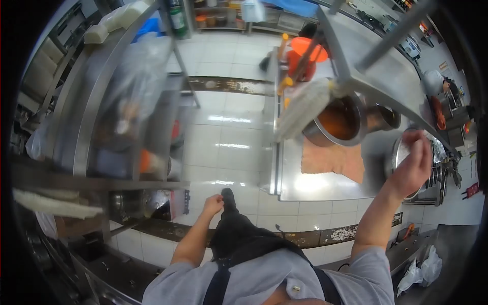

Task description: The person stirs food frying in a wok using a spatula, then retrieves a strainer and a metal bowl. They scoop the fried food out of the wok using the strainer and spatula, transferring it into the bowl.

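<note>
My right hand (414, 165) is raised over the right end of the steel counter, in front of a round metal pan or lid (400, 150). Its fingers point away from me, a little blurred and partly spread, and nothing shows in them. Low in front of my body, my left hand (213, 204) hangs over the tiled floor with its fingers curled in; no object shows in it. On the counter (325, 189) lies an orange-pink cloth (330, 161). Behind the cloth stands a deep metal pot (338, 122) with orange-brown contents. Another metal pot (382, 118) sits beside it.
An overhead steel shelf (376, 81) hangs above the counter, with a pale cloth (307, 109) at its corner. Red-orange containers (303, 58) stand at the far left end. Metal shelving (96, 101) lines the left. A tiled aisle (229, 147) runs between, crossed by dark floor strips (231, 85).
</note>
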The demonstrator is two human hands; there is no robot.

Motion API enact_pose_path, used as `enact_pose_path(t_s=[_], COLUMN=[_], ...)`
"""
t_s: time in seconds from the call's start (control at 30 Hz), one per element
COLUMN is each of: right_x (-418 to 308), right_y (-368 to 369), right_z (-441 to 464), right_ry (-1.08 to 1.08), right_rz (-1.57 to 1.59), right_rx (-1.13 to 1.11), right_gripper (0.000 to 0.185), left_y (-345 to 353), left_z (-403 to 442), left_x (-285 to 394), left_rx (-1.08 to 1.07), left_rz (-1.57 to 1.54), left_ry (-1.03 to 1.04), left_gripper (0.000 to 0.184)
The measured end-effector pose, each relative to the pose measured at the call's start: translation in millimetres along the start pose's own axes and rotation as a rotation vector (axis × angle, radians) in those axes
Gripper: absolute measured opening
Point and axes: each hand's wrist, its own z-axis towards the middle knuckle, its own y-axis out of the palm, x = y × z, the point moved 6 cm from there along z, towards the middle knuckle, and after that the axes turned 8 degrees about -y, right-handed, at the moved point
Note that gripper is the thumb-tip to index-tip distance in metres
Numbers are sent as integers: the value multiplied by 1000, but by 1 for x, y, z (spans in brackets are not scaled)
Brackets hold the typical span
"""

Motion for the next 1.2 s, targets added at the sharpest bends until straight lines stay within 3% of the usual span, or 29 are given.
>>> enact_pose_path(t_s=[0.13, 0.2, 0.37, 0.47, 0.6, 0.67, 0.73, 0.93, 1.2], right_x=[-39, -33, -10, 5, 5, 4, 5, 3, 1], right_y=[106, 137, 176, 178, 180, 178, 180, 182, 178], right_z=[57, 67, 81, 71, 66, 63, 64, 63, 55], right_ry=[-101, -30, 40, 21, 45, 103, 84, 81, 170], right_rz=[187, 198, 178, 252, 198, 158, 154, 103, -135], right_rx=[-35, -89, -92, -79, -28, 44, 25, 63, 242], right_gripper=[37, 41, 46, 52, 59, 61, 66, 71, 66], left_y=[-78, -115, -219, -242, -286, -285, -292, -262, -140], left_z=[58, 100, 178, 244, 277, 307, 313, 324, 324], left_x=[-7, 0, 125, 205, 369, 436, 508, 682, 876], left_rx=[-18, 62, 91, 59, 75, 0, 45, -165, -373], left_rz=[82, 4, -135, -262, -214, -308, -227, -124, 244], left_ry=[-18, 19, 187, 344, 580, 626, 680, 847, 1193], left_gripper=[28, 29, 33, 31, 28, 30, 30, 35, 40])
